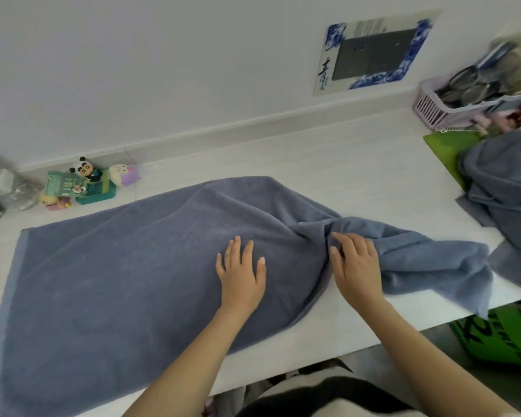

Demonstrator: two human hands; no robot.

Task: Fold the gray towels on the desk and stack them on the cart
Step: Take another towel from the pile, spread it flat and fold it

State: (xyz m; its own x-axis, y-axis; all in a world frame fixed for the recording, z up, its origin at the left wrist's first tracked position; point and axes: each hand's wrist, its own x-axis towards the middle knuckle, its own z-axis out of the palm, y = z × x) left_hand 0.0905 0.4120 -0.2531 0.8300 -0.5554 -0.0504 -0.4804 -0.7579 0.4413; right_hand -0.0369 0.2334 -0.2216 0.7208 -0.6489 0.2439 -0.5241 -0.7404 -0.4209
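A large blue-gray towel (pixel 118 281) lies spread across the white desk (pixel 328 164). Its left part is flat; its right end is bunched and twisted, trailing toward the desk's front right edge. My left hand (pixel 241 272) lies flat on the towel's middle with fingers straight and spread. My right hand (pixel 355 266) rests on the bunched part just right of the twist, fingers extended onto the folds. A heap of more gray towels (pixel 506 200) sits crumpled at the far right of the desk. No cart is in view.
Small toy figures and a green box (pixel 85 188) stand at the back left by the wall. A pink basket (pixel 451 106) of odds and ends is at the back right, a green mat (pixel 445 152) beneath the heap. A green bag (pixel 500 338) sits below the desk's front edge.
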